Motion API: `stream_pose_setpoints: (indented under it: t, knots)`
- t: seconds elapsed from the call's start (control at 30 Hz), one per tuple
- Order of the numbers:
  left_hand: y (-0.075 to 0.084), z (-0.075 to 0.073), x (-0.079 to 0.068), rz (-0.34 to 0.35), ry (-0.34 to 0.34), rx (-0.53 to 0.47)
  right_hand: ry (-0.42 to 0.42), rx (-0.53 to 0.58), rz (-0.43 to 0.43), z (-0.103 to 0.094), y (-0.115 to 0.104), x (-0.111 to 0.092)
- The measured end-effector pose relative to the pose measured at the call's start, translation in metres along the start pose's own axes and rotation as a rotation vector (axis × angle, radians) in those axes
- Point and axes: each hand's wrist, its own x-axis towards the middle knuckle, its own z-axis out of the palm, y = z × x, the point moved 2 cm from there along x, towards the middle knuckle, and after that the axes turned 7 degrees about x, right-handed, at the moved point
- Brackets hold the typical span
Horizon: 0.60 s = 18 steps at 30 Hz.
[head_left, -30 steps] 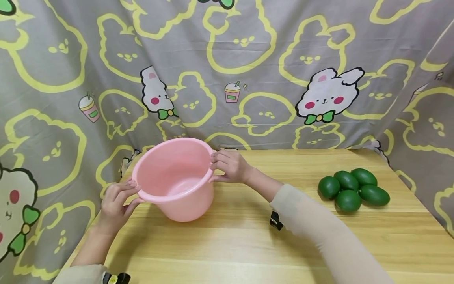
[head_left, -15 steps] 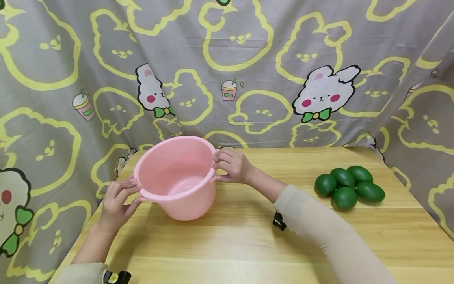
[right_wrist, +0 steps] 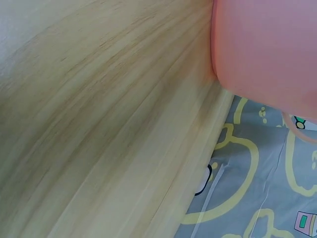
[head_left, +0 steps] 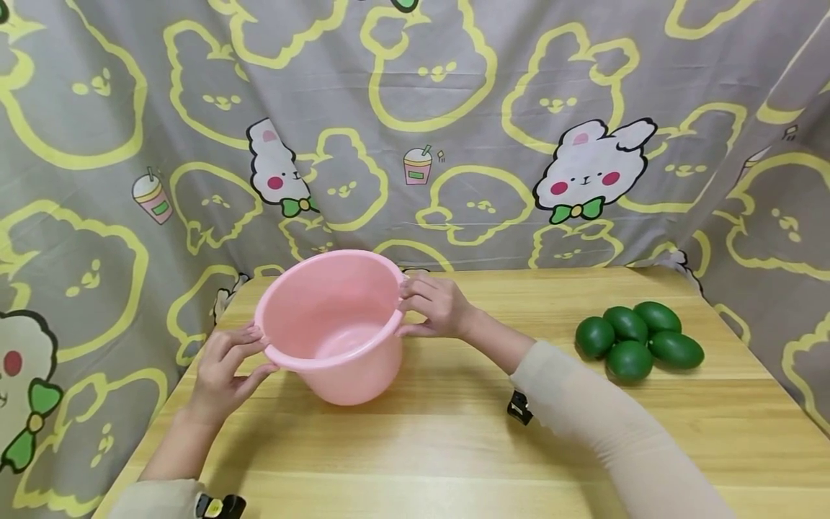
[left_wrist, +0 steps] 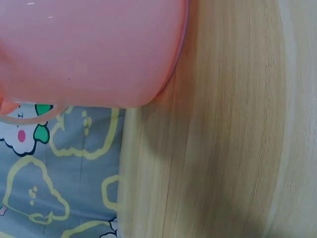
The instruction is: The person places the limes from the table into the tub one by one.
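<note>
A pink plastic basin (head_left: 350,378) stands on the left part of the wooden table, its wide mouth facing up and nothing inside it. My left hand (head_left: 223,367) grips the rim at its left side, thumb below and fingers on top. On the opposite side my right hand (head_left: 441,306) pinches the rim in the same way. The left wrist view shows the outer wall of the basin (left_wrist: 99,54) close up, and the right wrist view shows its other side (right_wrist: 267,49). Neither wrist view shows the fingers.
Several dark green avocado-like fruits (head_left: 629,360) lie bunched on the right side of the table (head_left: 454,447). A grey curtain (head_left: 480,238) with yellow outlines and rabbit prints hangs behind the table and along both sides.
Both hands and the basin have shifted slightly to the right across the table. The camera view has turned a little, and the green fruits stay in their bunch.
</note>
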Motion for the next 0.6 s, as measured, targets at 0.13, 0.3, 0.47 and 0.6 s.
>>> stream_pose_setpoints:
  t: [0.13,0.3,0.47,0.6]
  knots:
    - [0.002,0.004,0.003,0.007,0.003,0.000,0.001,-0.014,0.003,-0.005,-0.001,-0.002]
    - [0.003,0.011,0.004,0.017,0.012,-0.018,0.000,-0.024,0.013,-0.012,-0.002,-0.005]
    - [0.005,0.015,0.004,0.027,0.035,-0.021,-0.011,-0.025,0.022,-0.017,-0.005,-0.007]
    - [0.006,0.017,0.006,0.029,0.046,-0.020,-0.015,-0.031,0.041,-0.020,-0.008,-0.007]
